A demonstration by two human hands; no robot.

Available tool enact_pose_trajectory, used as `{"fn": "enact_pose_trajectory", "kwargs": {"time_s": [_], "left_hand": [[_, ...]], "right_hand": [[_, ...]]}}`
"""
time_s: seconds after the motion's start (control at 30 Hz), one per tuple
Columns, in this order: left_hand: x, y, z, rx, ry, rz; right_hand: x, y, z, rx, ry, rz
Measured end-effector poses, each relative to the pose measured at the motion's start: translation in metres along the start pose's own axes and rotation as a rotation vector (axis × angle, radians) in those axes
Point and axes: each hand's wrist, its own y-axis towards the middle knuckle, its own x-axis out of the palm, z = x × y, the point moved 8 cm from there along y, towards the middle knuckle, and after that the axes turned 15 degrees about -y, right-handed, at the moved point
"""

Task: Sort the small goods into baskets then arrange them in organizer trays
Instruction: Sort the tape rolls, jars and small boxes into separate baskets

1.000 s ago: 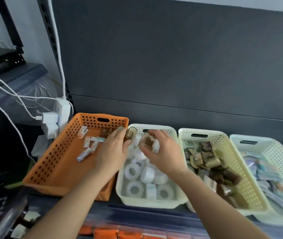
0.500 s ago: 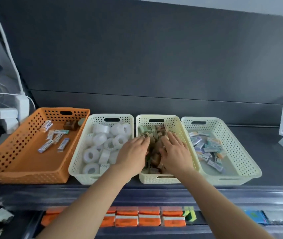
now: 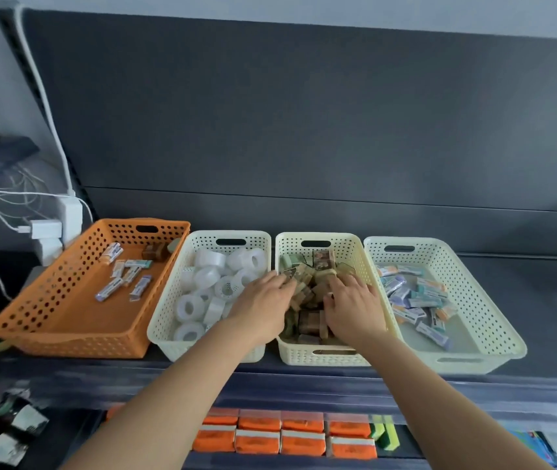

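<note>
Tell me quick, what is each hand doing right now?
Left hand: open, fingers resting on the small brown wrapped packets in the cream perforated plastic basket.
Right hand: open, fingers spread on the same packets.

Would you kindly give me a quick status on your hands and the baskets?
Left hand and right hand flat on brown goods in third basket. Nothing gripped. Brown stray in orange basket.
</note>
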Motion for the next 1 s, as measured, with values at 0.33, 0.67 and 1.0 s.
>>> {"fn": "enact_pose_trajectory", "kwargs": {"time_s": [0.33,0.67,1.0], "left_hand": [[-0.08,-0.033,-0.073,-0.166,0.047,0.192],[-0.121,-0.062,-0.209,-0.366,0.056,0.219],[-0.095,-0.043,-0.316,-0.403,-0.023,0.022]], "right_hand": [[-0.037,0.032,-0.088,-0.171,0.115,0.098],[-0.05,0.086,-0.239,-0.458,0.167,0.115],[-0.022,0.148,-0.332,-0.481,-0.195,0.0]]}}
